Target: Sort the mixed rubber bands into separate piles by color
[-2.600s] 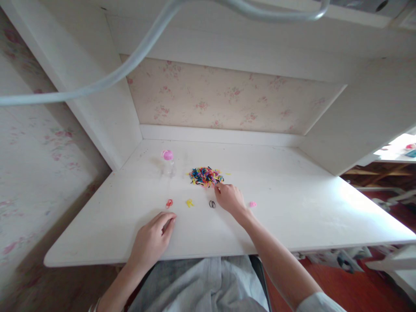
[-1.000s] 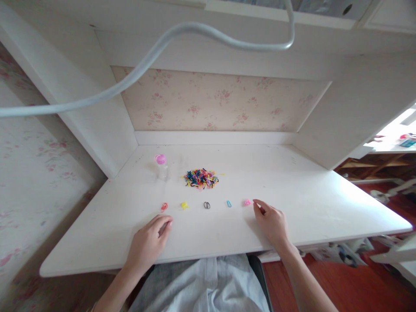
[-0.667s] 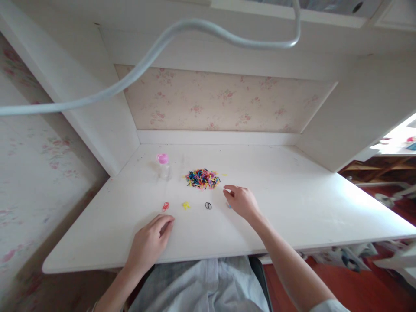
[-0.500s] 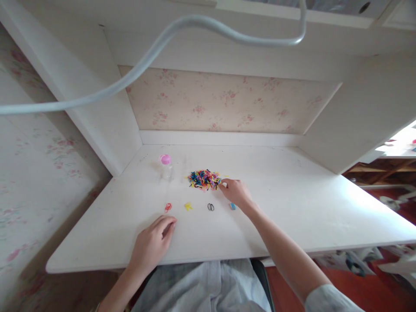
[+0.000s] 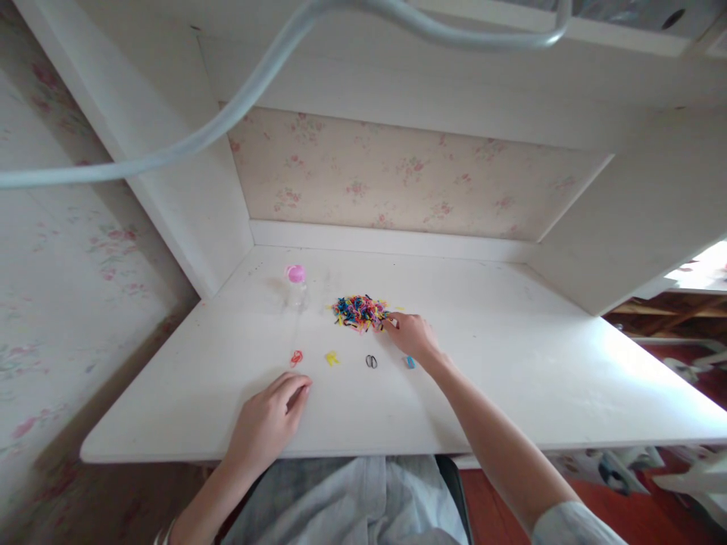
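A heap of small multicoloured bands (image 5: 359,312) lies mid-desk. My right hand (image 5: 412,334) is at the heap's right edge, thumb and forefinger pinched together; what is between the tips is too small to name. My left hand (image 5: 271,416) rests near the front edge with fingers curled and tips together, below some red bands (image 5: 296,357). To the right of those, in a row, lie yellow bands (image 5: 332,358), black bands (image 5: 371,362) and a small blue bunch (image 5: 410,362), the last just below my right wrist.
A clear bottle with a pink lid (image 5: 296,274) stands behind and left of the heap on the white desk (image 5: 187,409). A pale cable (image 5: 244,98) crosses above. White panels flank the desk.
The whole view has shifted slightly. Both hands keep nearly the same places over the desk, the right one still at the heap's edge.
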`<state>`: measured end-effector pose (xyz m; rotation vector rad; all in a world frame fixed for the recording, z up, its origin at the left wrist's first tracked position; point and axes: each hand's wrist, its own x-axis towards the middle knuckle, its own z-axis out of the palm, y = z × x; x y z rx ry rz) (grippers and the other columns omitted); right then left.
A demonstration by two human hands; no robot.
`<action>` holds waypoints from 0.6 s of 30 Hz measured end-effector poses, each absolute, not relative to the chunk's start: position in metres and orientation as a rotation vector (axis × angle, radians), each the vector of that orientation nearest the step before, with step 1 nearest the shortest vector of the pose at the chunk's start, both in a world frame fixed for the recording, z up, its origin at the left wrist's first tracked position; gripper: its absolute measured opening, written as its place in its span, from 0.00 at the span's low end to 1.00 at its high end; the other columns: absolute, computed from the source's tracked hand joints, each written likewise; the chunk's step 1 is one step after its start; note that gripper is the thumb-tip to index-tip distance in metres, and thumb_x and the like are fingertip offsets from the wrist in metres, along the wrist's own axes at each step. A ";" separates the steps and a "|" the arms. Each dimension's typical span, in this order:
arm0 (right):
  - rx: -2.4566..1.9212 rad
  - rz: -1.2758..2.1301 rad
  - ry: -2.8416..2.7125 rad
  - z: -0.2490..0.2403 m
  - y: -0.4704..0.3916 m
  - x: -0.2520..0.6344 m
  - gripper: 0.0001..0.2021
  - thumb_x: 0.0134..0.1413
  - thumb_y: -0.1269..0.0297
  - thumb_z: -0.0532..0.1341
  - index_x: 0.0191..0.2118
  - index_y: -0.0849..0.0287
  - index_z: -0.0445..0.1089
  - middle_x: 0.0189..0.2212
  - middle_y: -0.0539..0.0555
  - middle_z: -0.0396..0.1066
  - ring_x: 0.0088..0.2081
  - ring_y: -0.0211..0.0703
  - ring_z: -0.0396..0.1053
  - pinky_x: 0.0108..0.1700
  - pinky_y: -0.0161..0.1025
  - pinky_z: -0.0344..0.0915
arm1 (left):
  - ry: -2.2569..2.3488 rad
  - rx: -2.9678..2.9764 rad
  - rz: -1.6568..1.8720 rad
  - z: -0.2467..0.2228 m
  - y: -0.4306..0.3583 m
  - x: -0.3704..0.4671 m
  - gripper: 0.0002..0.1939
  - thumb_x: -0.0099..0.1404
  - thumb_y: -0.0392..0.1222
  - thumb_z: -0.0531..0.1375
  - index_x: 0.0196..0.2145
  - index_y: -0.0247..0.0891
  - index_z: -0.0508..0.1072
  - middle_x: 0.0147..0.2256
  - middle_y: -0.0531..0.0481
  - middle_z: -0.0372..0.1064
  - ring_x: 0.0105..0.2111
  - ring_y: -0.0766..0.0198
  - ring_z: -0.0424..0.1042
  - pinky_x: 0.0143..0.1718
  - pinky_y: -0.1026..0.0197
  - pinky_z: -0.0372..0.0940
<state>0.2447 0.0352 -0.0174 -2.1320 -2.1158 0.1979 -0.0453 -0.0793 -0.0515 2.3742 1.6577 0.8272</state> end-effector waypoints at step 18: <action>-1.979 0.260 -1.926 -0.023 0.040 0.266 0.18 0.59 0.57 0.49 0.40 0.52 0.76 0.35 0.52 0.76 0.37 0.40 0.71 0.34 0.32 0.58 | 1.645 2.388 0.836 -0.051 -0.079 -0.046 0.11 0.67 0.44 0.50 0.40 0.43 0.71 0.39 0.51 0.74 0.37 0.65 0.74 0.39 0.66 0.67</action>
